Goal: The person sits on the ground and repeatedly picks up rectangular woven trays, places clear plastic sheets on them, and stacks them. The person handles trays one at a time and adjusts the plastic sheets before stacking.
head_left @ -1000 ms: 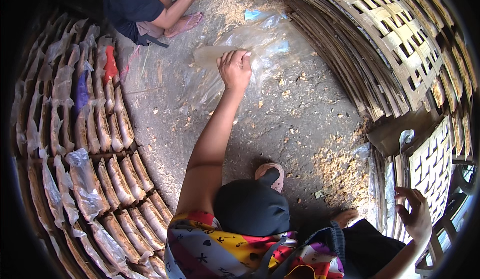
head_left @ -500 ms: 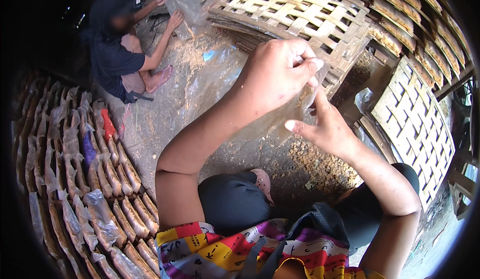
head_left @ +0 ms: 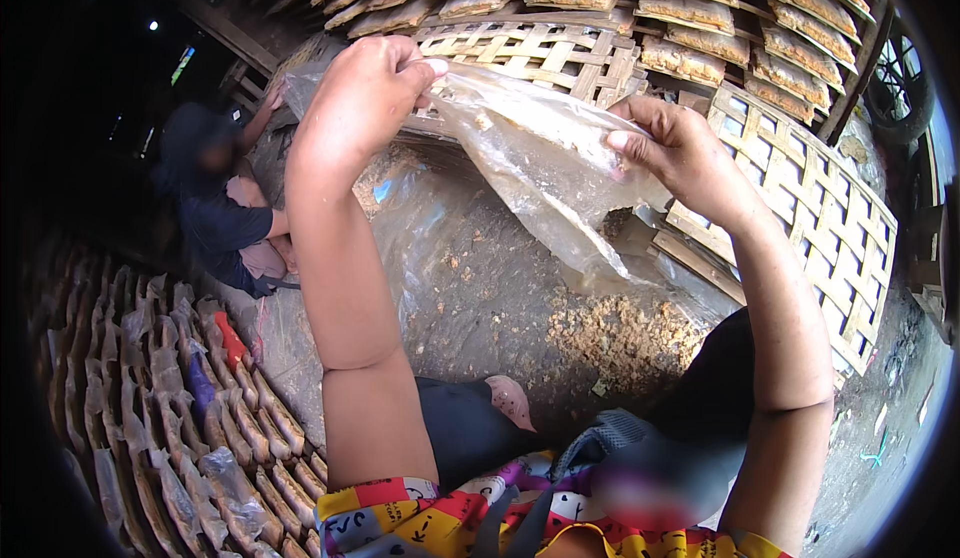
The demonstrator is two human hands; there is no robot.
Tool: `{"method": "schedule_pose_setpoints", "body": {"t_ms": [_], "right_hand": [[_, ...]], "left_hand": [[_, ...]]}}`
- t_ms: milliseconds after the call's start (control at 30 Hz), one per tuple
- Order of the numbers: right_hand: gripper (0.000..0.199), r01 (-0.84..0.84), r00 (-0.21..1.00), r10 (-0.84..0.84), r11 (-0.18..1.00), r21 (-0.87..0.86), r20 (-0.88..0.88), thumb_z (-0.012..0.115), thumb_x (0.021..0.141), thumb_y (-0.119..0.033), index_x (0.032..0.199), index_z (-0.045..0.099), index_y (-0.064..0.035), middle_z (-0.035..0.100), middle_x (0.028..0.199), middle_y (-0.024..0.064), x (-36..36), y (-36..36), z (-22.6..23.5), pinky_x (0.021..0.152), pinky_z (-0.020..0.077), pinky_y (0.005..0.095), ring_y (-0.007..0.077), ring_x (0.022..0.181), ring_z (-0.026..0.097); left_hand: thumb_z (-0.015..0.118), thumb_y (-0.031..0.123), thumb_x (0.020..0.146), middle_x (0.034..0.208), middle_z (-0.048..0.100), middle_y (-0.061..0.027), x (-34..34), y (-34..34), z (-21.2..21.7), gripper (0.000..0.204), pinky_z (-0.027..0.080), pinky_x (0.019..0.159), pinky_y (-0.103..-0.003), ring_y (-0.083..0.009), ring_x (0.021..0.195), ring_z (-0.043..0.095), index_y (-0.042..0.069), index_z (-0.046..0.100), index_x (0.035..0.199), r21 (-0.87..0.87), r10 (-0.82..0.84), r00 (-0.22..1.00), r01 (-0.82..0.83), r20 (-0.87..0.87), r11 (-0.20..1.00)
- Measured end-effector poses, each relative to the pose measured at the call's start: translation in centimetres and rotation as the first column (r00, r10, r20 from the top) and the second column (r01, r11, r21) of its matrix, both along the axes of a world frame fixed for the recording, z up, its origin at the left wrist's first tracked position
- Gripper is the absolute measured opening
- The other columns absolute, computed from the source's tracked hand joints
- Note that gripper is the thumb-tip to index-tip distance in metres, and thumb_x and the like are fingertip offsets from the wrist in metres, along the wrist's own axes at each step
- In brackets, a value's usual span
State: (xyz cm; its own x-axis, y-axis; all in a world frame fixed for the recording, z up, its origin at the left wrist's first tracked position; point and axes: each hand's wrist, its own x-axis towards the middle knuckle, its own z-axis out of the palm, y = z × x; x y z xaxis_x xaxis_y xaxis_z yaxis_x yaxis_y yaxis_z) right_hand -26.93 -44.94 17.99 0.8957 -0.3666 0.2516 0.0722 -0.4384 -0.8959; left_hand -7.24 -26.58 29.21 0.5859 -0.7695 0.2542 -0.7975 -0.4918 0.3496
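Observation:
A clear plastic sheet (head_left: 545,163), wrinkled and smudged with pale crumbs, hangs stretched between my two hands. My left hand (head_left: 365,93) pinches its upper left corner between thumb and fingers. At the sheet's upper right, my right hand (head_left: 685,153) grips the edge, thumb in front. The loose lower part droops to a point above the floor. Behind the sheet lies a stack of woven bamboo trays (head_left: 545,53), partly covered by it.
Crumbs (head_left: 625,343) are heaped on the concrete floor before my knees. Wrapped slabs (head_left: 240,428) stand in rows at lower left; more slabs (head_left: 690,8) fill racks at the back. Another woven panel (head_left: 790,198) leans at right. A co-worker (head_left: 225,208) squats at left, handling plastic.
My hands have moved apart, left hand leftward and right hand up, spreading the plastic sheet between them. My right hand has closed on its edge. The view has shifted toward the racks.

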Motion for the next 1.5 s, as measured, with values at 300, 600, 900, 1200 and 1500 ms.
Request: {"method": "schedule_pose_setpoints", "body": {"t_ms": [300, 600, 900, 1200, 1500], "right_hand": [[0.04, 0.212, 0.972, -0.233, 0.904, -0.371, -0.013, 0.051, 0.098, -0.039, 0.083, 0.058, -0.003, 0.06, 0.065, 0.016, -0.8, 0.2, 0.8, 0.064, 0.0461, 0.0413, 0.0285, 0.067, 0.063], [0.034, 0.288, 0.922, -0.388, 0.661, -0.693, 0.012, 0.066, 0.08, -0.009, 0.108, 0.05, -0.0011, 0.062, 0.085, 0.0217, -0.1, 3.7, 1.7, 0.069, 0.0493, 0.0445, 0.0398, 0.082, 0.063], [0.014, 0.149, 0.986, -0.154, 0.986, -0.07, -0.061, 0.055, 0.098, -0.012, 0.1, 0.061, 0.0004, 0.066, 0.091, 0.0024, -1.8, -1.8, 2.0, 0.088, 0.0455, 0.0264, 0.009, 0.091, 0.06], [0.032, 0.096, 0.984, -0.137, 0.948, 0.303, 0.116, 0.052, 0.099, -0.023, 0.124, 0.056, -0.0042, 0.065, 0.109, 0.0027, -1.1, 1.1, 0.7, 0.089, 0.0465, 0.0273, 0.0092, 0.103, 0.058], [0.032, 0.12, 0.982, -0.156, 0.95, 0.288, 0.103, 0.053, 0.096, -0.026, 0.12, 0.054, -0.0052, 0.061, 0.108, 0.0035, -1.2, 3.0, 2.9, 0.091, 0.0422, 0.0289, 0.0117, 0.1, 0.055]], "left_hand": [[0.047, 0.026, 0.102, 0.077, 0.061, -0.0028, -0.6, -0.8, -4.7, 0.026, 0.047, 0.066, -0.023, -0.0091, 0.075, 0.058, 0.004, 0.057, 0.095, -0.651, -0.343, 0.772, -0.119, -0.536, 0.75], [0.057, 0.023, 0.098, 0.066, 0.051, 0.004, 0.9, -0.3, -4.6, 0.023, 0.039, 0.053, -0.022, -0.0036, 0.061, 0.045, 0.002, 0.059, 0.088, -0.663, -0.308, 0.943, 0.15, -0.127, 0.733], [0.059, 0.023, 0.097, 0.068, 0.055, 0.0045, 6.4, 5.7, -2.8, 0.021, 0.039, 0.053, -0.018, -0.0016, 0.059, 0.048, 0.004, 0.062, 0.088, -0.687, -0.331, 0.892, 0.031, -0.309, 0.726], [0.075, 0.041, 0.08, 0.126, 0.053, -0.0219, 1.5, 1.5, -4.6, 0.06, 0.043, 0.097, -0.043, -0.0315, 0.121, 0.047, -0.001, 0.056, 0.119, -0.521, -0.256, 0.915, 0.39, 0.312, 0.759], [0.063, 0.028, 0.094, 0.071, 0.055, 0.0013, -1.7, -1.3, -6.7, 0.031, 0.041, 0.06, -0.024, -0.0051, 0.068, 0.046, -0.002, 0.067, 0.089, -0.191, -0.5, 0.754, 0.466, -0.426, 0.864]]}}
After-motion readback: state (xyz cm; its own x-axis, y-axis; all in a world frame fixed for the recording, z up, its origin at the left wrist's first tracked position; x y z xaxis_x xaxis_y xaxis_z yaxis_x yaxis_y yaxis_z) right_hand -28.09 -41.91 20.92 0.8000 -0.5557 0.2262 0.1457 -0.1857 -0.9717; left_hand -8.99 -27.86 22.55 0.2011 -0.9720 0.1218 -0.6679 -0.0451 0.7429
